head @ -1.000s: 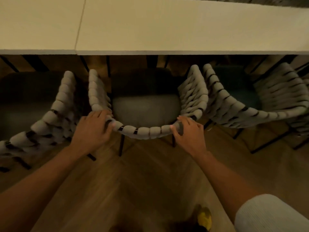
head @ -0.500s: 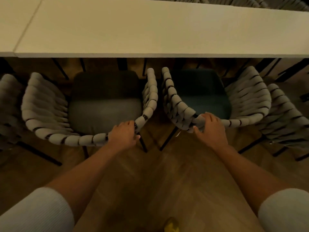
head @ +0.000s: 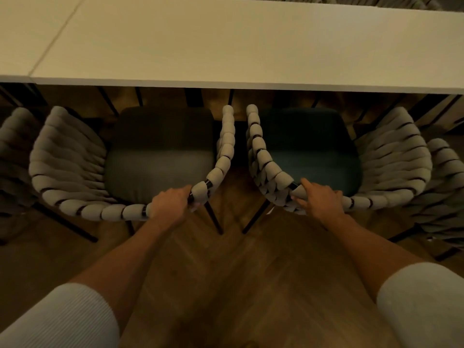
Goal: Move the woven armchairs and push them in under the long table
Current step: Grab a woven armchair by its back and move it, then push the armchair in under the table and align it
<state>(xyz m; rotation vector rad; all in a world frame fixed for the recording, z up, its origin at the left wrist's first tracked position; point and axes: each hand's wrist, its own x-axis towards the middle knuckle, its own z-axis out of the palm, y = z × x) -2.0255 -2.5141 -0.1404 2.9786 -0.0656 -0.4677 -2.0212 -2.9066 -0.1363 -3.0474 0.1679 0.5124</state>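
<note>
Two woven armchairs stand side by side, their seats partly under the edge of the long white table [head: 251, 46]. The left armchair [head: 67, 159] has a grey cushion, and my left hand [head: 170, 204] grips the right end of its back rim. The right armchair [head: 391, 156] has a dark teal cushion. My right hand [head: 320, 199] holds the left end of its back rim, with fingers over the top and the thumb beneath. The two chairs' armrests nearly touch in the middle.
Another woven chair [head: 12, 151] stands at the far left and one more [head: 444, 184] at the far right, close against its neighbour. Black table legs and chair legs crowd the space under the table. Wooden herringbone floor [head: 238, 272] lies beneath me.
A second ago both hands held the grey-cushioned chair. My right hand has crossed to the teal-cushioned chair's rim, and my left hand has slid to the first chair's right corner.
</note>
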